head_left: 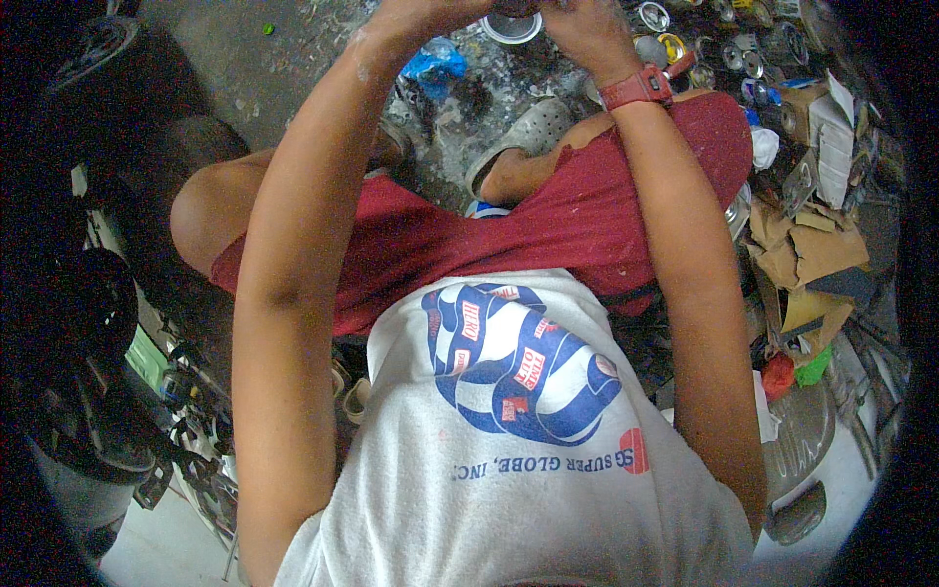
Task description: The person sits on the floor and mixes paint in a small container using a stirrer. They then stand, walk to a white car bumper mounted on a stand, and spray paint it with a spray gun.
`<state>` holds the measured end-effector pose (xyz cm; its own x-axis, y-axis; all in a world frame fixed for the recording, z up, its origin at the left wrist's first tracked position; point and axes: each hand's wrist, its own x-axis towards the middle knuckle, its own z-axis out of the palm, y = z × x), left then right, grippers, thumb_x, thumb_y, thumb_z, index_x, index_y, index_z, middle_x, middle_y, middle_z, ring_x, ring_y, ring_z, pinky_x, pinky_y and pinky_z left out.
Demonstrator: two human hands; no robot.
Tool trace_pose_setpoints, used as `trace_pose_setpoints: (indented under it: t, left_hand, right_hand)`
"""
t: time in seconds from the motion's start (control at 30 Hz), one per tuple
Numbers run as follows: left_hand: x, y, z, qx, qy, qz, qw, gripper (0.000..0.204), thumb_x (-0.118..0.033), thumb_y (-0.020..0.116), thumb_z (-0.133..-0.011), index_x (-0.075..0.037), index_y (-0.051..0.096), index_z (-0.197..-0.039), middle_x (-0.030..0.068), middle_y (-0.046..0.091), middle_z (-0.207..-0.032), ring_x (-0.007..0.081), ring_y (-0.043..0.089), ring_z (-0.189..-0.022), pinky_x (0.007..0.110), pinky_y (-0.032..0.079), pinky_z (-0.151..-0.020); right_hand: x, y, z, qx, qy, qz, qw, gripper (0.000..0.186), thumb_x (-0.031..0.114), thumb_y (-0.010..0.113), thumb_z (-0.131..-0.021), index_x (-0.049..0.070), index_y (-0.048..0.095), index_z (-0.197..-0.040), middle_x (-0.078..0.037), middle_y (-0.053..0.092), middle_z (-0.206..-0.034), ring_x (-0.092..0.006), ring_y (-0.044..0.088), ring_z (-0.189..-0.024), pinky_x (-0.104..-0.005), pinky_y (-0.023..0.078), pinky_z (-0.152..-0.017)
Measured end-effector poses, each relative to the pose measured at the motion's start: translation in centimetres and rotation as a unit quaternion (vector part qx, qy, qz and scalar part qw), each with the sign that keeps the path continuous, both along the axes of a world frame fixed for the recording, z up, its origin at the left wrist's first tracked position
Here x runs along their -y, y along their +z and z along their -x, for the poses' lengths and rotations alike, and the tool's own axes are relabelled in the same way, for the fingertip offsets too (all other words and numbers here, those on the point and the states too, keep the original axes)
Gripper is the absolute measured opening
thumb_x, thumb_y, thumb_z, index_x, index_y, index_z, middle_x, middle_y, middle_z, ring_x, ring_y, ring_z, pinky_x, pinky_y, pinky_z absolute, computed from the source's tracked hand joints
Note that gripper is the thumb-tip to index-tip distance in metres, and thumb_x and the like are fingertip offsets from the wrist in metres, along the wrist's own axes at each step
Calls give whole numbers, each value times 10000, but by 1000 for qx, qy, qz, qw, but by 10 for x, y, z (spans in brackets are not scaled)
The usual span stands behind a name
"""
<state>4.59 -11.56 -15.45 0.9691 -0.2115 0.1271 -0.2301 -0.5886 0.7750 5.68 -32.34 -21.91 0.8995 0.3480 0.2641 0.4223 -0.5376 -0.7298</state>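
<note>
At the top edge, my left hand [450, 12] and my right hand [575, 27] come close together, fingers partly cut off but curled round a small dark thing [520, 6] that I cannot make out. Just below them lies a round silver-rimmed lid or can [512, 29] on the stained floor [455, 122]. A crumpled blue plastic piece [433, 67] is by my left forearm. A red watch [636, 88] is on my right wrist. I sit with bent knees in maroon shorts [460, 235], and a grey clog [518, 137] shows between my arms.
Many open cans and lids [753, 64] crowd the upper right. Torn cardboard [817, 249] and red plastic [778, 375] are piled along my right. Dark cluttered objects, a pale green piece [147, 357] among them, line my left. A dark round object [93, 54] is at the upper left.
</note>
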Motion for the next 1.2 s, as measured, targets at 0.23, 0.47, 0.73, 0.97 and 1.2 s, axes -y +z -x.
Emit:
trace_pose_setpoints:
  t: [0.23,0.47,0.73,0.97,1.2]
  left_hand:
    - [1,3,2,-8,2,13,1000,533,-201,887,-854,7,650,-1284,239,764,-1155,393,742,-1135,437,566,-922]
    - [0,3,-2,-17,-6,-15,1000,541,-195,878,-862,9,646,-1306,243,762,-1162,391,735,-1161,436,560,-952]
    - [-13,11,-2,-80,9,-34,996,1203,-308,899,-899,-42,68,-1727,314,548,-1556,410,577,-1426,449,498,-1144]
    - [-81,104,53,24,21,-59,998,659,-215,805,-973,-3,535,-1536,181,649,-1501,317,609,-1409,426,496,-1160]
    - [-127,114,62,-54,82,-134,986,582,-139,785,-973,-13,595,-1510,156,656,-1502,259,592,-1415,423,462,-1189]
  right_hand:
    - [1,-8,0,23,-7,5,1000,641,175,713,-971,-34,433,-1509,-316,650,-1319,-522,614,-1229,-565,511,-1025]
    - [2,-4,-1,-22,-13,35,999,714,200,708,-989,-57,365,-1560,-322,632,-1360,-517,604,-1266,-556,509,-1044]
    - [-11,-5,-6,-22,-39,-115,992,637,205,742,-1005,-38,450,-1515,-244,673,-1367,-414,669,-1247,-460,539,-1031]
    - [39,-4,-29,-412,-113,-580,694,361,299,636,-1095,19,651,-1322,-97,741,-1239,-281,747,-1119,-435,640,-904]
    - [95,-45,-84,-415,-308,-596,614,457,331,651,-1027,108,597,-1422,-178,666,-1420,-452,605,-1347,-774,470,-1087]
